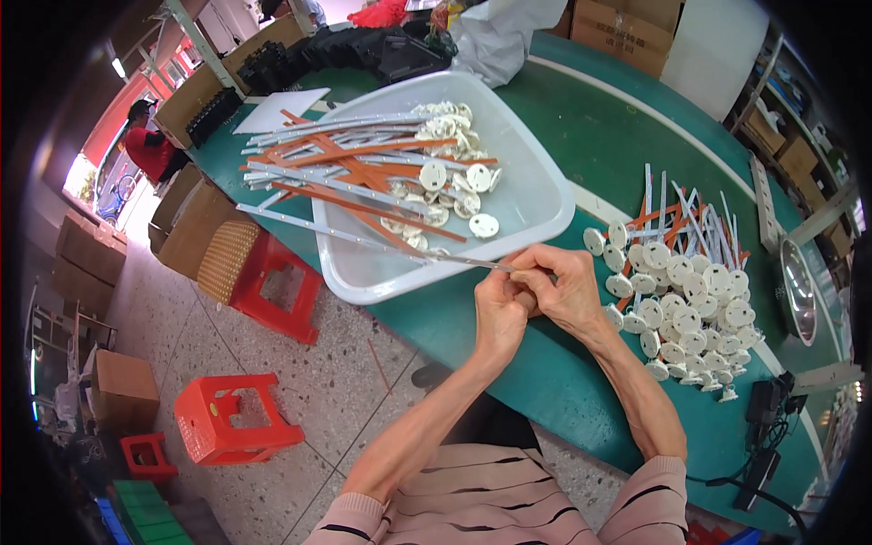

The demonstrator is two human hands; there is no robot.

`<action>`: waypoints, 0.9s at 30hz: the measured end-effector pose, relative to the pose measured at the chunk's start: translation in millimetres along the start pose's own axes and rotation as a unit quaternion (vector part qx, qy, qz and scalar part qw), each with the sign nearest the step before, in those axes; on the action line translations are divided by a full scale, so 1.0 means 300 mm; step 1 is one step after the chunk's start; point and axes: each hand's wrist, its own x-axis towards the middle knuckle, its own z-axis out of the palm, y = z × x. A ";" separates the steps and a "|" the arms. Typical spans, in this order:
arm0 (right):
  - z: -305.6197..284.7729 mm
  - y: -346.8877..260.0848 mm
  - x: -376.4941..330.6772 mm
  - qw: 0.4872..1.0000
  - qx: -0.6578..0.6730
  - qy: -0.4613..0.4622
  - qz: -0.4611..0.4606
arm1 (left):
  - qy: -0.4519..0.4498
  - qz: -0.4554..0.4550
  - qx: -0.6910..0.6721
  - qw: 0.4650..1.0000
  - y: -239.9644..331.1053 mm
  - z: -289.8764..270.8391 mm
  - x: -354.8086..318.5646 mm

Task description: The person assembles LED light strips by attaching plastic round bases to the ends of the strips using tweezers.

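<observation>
My left hand (500, 309) and my right hand (561, 289) are pressed together over the green table (563, 381), just in front of a white plastic tub (527, 195). Between the fingers they pinch the near end of a long thin metal strip (363, 238), which runs up and left across the tub's rim. Something small sits between the two hands, hidden by the fingers. The tub holds several metal and orange strips (345, 163) and white round discs (454, 182). To the right of my right hand lies a pile of white discs joined to strips (686, 304).
Red plastic stools (236, 422) and cardboard boxes (195, 227) stand on the speckled floor at left. Black parts (363, 50) and a white bag (500, 36) lie at the table's far end. A metal bowl (797, 291) and black cables (767, 436) sit at right. A person in red (150, 145) is far left.
</observation>
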 end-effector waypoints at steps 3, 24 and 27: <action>-0.021 0.011 -0.004 0.991 0.085 0.001 0.104 | -0.023 -0.089 -0.018 0.996 0.029 -0.004 -0.006; -0.073 0.006 -0.024 0.996 0.030 0.060 0.053 | 0.025 -0.114 -0.056 0.992 0.021 0.007 -0.002; -0.070 0.007 -0.025 0.994 0.064 0.064 0.059 | 0.029 -0.117 -0.047 0.992 0.027 0.009 0.000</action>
